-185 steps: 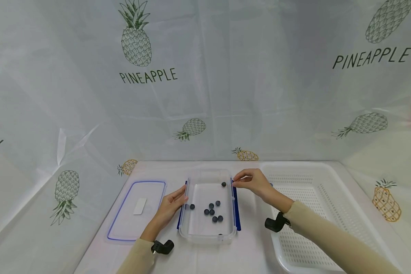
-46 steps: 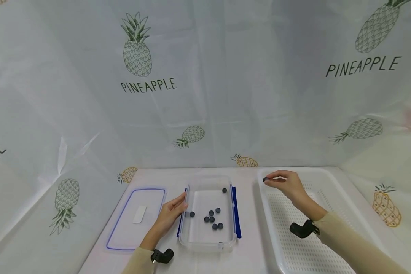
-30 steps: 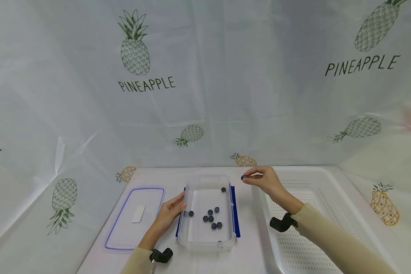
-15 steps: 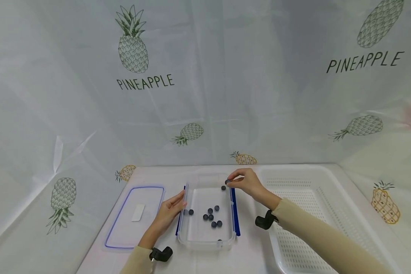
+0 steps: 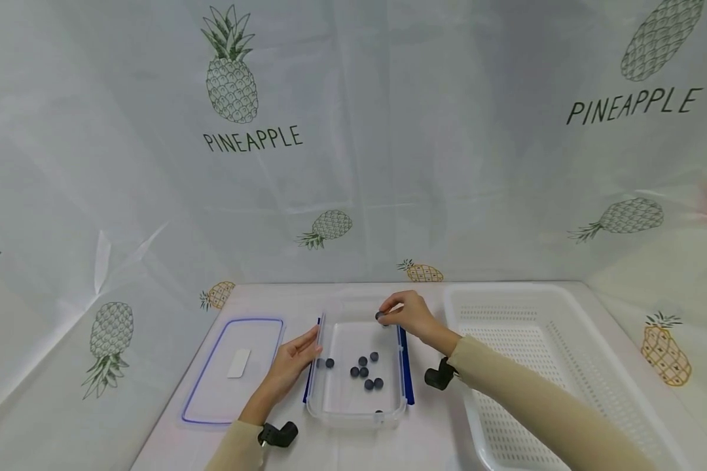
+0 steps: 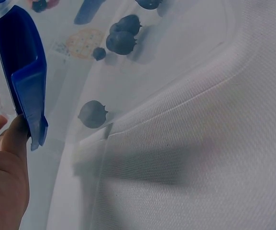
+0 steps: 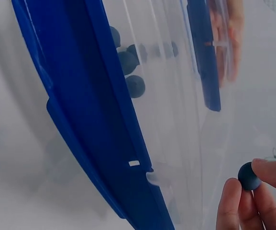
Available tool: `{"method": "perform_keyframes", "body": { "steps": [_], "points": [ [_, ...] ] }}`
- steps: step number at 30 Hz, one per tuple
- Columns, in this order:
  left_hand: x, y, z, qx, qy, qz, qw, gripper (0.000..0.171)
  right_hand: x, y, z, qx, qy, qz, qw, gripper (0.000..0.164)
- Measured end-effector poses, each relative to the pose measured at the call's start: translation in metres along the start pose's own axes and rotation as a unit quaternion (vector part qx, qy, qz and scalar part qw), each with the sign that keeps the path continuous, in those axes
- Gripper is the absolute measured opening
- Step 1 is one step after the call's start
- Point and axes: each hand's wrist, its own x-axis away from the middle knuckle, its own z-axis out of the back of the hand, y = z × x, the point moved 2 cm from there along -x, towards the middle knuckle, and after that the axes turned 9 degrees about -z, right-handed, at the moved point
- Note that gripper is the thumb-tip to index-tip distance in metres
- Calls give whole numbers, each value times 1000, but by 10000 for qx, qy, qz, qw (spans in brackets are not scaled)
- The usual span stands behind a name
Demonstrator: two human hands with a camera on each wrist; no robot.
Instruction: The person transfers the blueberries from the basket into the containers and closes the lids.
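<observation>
A clear plastic food container (image 5: 353, 418) with blue side latches (image 5: 406, 373) stands uncovered on the table, and several blueberries (image 5: 363, 372) lie scattered on its floor. My left hand (image 5: 289, 366) holds its left side, the fingers by the blue latch (image 6: 30, 72) in the left wrist view. My right hand (image 5: 411, 315) pinches one blueberry (image 7: 249, 176) between thumb and fingertips, over the container's far right corner. Another berry lies just under that hand, mostly hidden by it.
A clear lid (image 5: 212, 399) with a blue seal lies left of the container, with a white rectangle (image 5: 238, 364) on it. At right stands a white perforated basket (image 5: 507, 405). A pineapple-print sheet (image 5: 353, 131) hangs behind the table.
The right hand has come left from over the basket to above the container, carrying the blueberry. The left hand keeps its place on the container's side.
</observation>
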Motion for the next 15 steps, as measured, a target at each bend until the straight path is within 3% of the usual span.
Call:
{"method": "perform_keyframes", "body": {
  "steps": [9, 15],
  "points": [
    [-1, -1, -1, -42, -14, -52, 10000, 54, -3, 1, -10, 249, 136, 32, 9996, 14],
    [0, -1, 2, -128, 45, -37, 9999, 54, 3, -7, -6, 227, 192, 20, 9996, 14]
  ]
}}
